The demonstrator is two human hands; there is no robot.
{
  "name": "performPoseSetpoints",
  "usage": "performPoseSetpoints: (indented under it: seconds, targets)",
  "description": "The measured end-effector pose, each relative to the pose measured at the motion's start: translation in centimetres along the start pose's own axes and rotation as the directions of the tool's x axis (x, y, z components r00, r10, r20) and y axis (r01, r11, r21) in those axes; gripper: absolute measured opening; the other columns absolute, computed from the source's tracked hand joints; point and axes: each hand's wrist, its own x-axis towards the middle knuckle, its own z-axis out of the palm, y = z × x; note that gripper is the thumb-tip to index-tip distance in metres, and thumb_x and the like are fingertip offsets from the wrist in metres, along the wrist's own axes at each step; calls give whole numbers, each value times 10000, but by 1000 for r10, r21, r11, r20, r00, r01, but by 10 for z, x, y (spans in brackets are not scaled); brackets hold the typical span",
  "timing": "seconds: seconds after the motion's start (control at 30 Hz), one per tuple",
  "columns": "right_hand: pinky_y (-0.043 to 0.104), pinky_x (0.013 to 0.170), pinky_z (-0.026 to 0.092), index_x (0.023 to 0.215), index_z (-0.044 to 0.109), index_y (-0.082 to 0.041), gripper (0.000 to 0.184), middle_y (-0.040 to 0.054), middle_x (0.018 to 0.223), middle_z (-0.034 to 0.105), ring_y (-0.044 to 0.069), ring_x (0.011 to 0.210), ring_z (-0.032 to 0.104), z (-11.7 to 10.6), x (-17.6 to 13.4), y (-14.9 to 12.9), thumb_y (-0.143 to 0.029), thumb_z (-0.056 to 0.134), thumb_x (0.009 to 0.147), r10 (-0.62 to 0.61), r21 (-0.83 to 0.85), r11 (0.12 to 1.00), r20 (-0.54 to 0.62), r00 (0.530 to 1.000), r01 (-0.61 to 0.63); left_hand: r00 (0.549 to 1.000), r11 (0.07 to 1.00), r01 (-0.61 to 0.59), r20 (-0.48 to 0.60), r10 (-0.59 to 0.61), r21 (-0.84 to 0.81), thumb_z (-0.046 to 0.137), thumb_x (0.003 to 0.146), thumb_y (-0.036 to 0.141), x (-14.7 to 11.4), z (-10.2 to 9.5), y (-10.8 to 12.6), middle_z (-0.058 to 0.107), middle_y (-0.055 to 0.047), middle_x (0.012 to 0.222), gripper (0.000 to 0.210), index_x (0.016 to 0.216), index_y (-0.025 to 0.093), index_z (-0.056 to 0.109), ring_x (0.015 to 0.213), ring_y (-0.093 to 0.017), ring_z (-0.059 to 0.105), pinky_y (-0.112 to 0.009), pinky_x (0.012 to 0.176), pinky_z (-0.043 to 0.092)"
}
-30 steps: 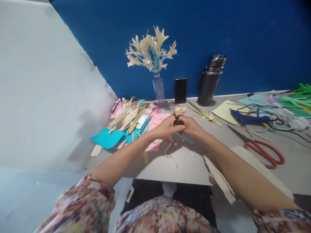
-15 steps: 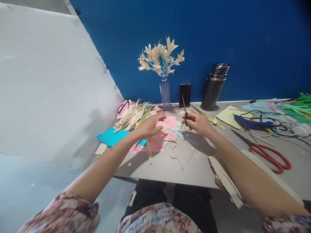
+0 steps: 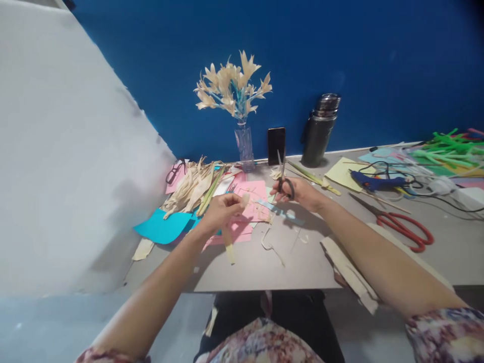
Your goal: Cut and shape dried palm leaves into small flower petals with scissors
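Between the thumb and fingers of my left hand [image 3: 222,210] is a small pale piece of husk [image 3: 245,200], above the pink paper sheets [image 3: 257,189]. My right hand [image 3: 304,194] grips small black-handled scissors [image 3: 286,188], their blades pointing up and slightly parted. A light blue paper strip [image 3: 282,210] lies on the table between the hands. Left of my left hand is a heap of dried corn husks [image 3: 191,189], with a bright blue sheet [image 3: 162,227] in front of it. A yellowish strip [image 3: 229,247] lies below my left wrist.
Behind the hands stand a clear vase [image 3: 245,146] with husk flowers [image 3: 230,88], a phone [image 3: 276,146] and a dark flask [image 3: 320,132]. To the right lie large red-handled scissors [image 3: 404,227], a blue glue gun [image 3: 378,180] with its cord, and green pipe cleaners [image 3: 446,151].
My left hand has come back from the pile and now pinches a small husk piece. The scissors in my right hand have turned and opened slightly. The view has shifted right.
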Motion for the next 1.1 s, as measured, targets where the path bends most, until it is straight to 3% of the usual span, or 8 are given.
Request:
performPoseSetpoints:
  seconds: [0.1,0.2,0.33,0.53,0.6,0.7,0.83,1.1]
  targets:
    - [293,694,520,962,629,-174,459,97,1010,707,206,839,684,1,0,1,-493,764,661,-29,172,985,25,999,24,997,974,57,54,-46,-218,727,690,275,8,20,11,588,15,613,150,706,155,639,544,-95,524,-219,561,426]
    - [264,640,499,862,646,-157,391,22,778,698,159,686,650,9,-1,3,-349,836,579,-49,30,998,-80,996,52,991,959,101,111,-73,-264,743,675,265,15,44,18,571,20,560,168,691,150,621,517,-106,564,-222,539,443]
    - [240,577,458,781,657,-137,285,-9,641,659,132,597,597,20,-4,-2,-288,801,587,-39,-31,999,-37,999,38,980,929,163,161,-115,-331,785,657,301,17,57,19,560,26,559,253,707,160,580,519,-138,602,-266,545,485]
    - [241,567,451,785,639,-157,254,-12,635,661,136,593,601,25,-7,-7,-292,774,618,-66,33,997,-128,990,70,934,663,249,357,29,-706,789,639,218,16,50,4,571,18,591,273,684,165,525,550,-103,557,-252,593,478]
    - [246,576,459,783,630,-166,266,-18,631,654,138,594,602,27,-6,-8,-303,780,611,-71,63,995,-178,982,83,934,617,258,355,36,-743,782,652,247,14,51,1,608,-11,662,247,761,161,577,606,-126,589,-255,590,478]
    - [251,571,460,748,624,-171,267,-23,604,633,137,575,591,32,-6,-10,-313,792,596,-58,55,996,-229,972,72,954,640,239,298,-17,-730,781,676,290,12,59,0,630,-33,741,290,879,150,629,650,-134,609,-243,574,470]
    - [266,590,466,747,628,-172,273,-13,627,641,148,588,601,35,-7,-10,-305,798,580,6,56,998,-205,979,5,977,664,207,186,-103,-719,765,688,253,11,67,-1,595,3,636,214,785,150,605,542,-95,549,-225,541,442]
    - [267,595,451,785,632,-173,260,-17,631,609,128,577,560,18,-1,-6,-309,793,634,37,226,974,-253,967,22,976,640,215,180,-119,-738,719,655,180,13,59,-2,578,21,566,168,709,167,561,517,-105,553,-221,520,401]
